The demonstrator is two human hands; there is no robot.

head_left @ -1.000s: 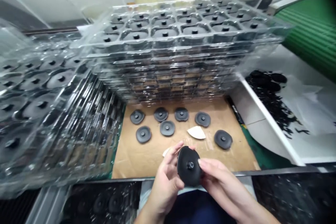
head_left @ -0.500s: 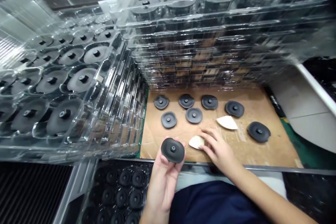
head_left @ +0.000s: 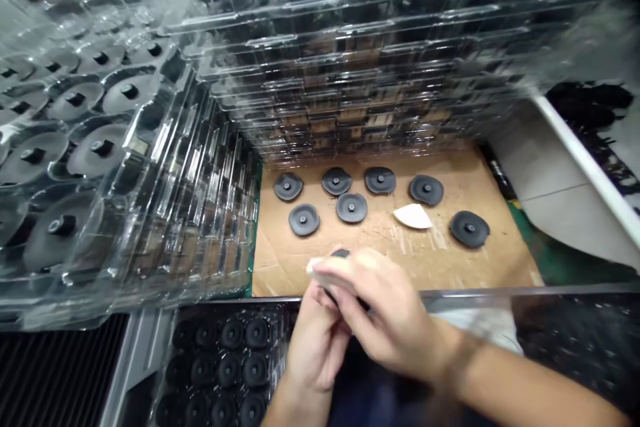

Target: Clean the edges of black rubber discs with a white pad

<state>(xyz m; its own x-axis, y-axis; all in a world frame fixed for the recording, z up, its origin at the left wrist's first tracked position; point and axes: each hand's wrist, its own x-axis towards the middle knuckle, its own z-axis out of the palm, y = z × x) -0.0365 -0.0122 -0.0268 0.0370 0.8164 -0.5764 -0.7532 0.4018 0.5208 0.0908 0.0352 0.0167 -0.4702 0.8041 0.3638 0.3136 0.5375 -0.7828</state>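
My left hand (head_left: 315, 343) is closed around a black rounded disc (head_left: 341, 253) just above the front edge of the cardboard. Most of that disc is hidden behind my fingers. My right hand (head_left: 393, 310), blurred by motion, pinches a small white pad (head_left: 314, 266) and holds it over the disc, on or very close to its surface. Beyond my hands lies a second white pad (head_left: 413, 216), leaf-shaped with pointed ends. Several like black discs with a raised centre stub, one of them a nearer disc (head_left: 351, 207), rest on the cardboard (head_left: 280, 263).
Tall stacks of clear plastic trays stand at the back (head_left: 350, 80) and on the left (head_left: 200, 213), the tops loaded with discs. A dark tray (head_left: 230, 370) of discs sits low at front left. A black pen-like object (head_left: 496, 170) lies by the cardboard's right edge.
My right hand has lifted the nearer white pad off the cardboard and brought it left to the disc in my left hand. The camera view has shifted slightly.
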